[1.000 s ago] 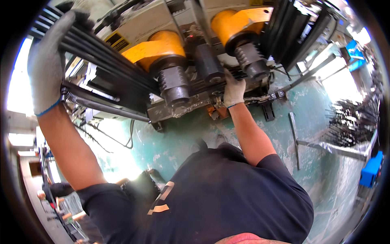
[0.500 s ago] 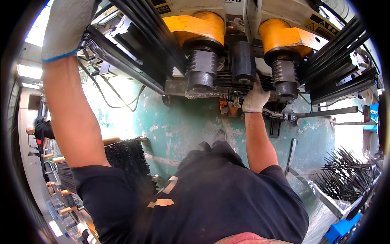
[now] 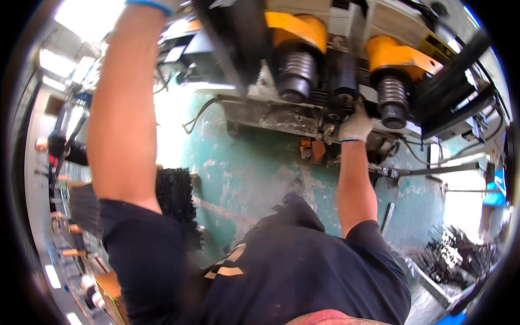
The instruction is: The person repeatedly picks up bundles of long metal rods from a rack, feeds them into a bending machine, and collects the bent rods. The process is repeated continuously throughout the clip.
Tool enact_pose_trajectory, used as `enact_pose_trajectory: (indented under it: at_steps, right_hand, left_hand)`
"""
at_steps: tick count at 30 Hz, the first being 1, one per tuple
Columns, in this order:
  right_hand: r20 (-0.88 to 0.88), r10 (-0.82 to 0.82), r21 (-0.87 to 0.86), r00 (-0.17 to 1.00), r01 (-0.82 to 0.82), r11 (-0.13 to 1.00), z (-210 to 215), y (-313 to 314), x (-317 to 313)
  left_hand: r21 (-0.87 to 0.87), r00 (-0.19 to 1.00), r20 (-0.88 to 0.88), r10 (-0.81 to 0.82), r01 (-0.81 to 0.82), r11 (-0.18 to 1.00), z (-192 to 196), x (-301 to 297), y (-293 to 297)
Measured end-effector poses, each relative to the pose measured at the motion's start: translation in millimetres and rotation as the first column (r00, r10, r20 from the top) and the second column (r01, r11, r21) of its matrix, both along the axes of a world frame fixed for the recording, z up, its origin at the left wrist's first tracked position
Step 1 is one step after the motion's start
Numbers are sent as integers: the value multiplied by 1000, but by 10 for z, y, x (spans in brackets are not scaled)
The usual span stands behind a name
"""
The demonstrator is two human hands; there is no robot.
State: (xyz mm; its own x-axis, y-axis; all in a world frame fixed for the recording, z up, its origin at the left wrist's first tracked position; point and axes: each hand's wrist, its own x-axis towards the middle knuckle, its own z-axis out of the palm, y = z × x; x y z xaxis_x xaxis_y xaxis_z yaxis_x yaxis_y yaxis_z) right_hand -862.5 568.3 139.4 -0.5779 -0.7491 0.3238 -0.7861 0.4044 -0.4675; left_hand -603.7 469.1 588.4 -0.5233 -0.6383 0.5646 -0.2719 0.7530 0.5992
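Nearest the camera, black shirt (image 3: 281, 281) is filling the lower edge. Right hand (image 3: 355, 125), gloved, is gripping the machine's front edge (image 3: 281, 116) between two orange-capped rollers (image 3: 292, 32). Left hand: out of frame at top, only its blue cuff (image 3: 149, 4) showing; grip unknown. Yellow label (image 3: 433, 40) top right.

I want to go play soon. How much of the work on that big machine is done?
Maybe partly: dark rods lie piled lower right. In hand: the gloved right hand touches the machine by the orange rollers; the left arm reaches up out of view. What's left cannot be told.
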Motion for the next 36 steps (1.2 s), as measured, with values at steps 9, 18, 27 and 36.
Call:
enact_pose_trajectory:
  at_steps: [9, 18, 27, 36]
  right_hand:
    - [437, 257, -543, 862, 25, 839, -44, 1459, 590]
    - [362, 784, -635, 504, -483, 603, 390, 899, 1724]
    - [575, 808, -716, -132, -560, 418, 966, 1716, 3773]
    - [123, 990, -582, -64, -813, 20, 2309, 3384, 5569]
  left_hand:
    - [102, 886, -454, 95, -54, 993, -752, 1759, 1919]
    - [508, 78, -796, 600, -452, 733, -1812, 3071, 4551]
    - [553, -364, -794, 487, -766, 329, -2283, 3021, 6867]
    - [545, -524, -836, 160, -827, 138, -2228, 3486, 8903]
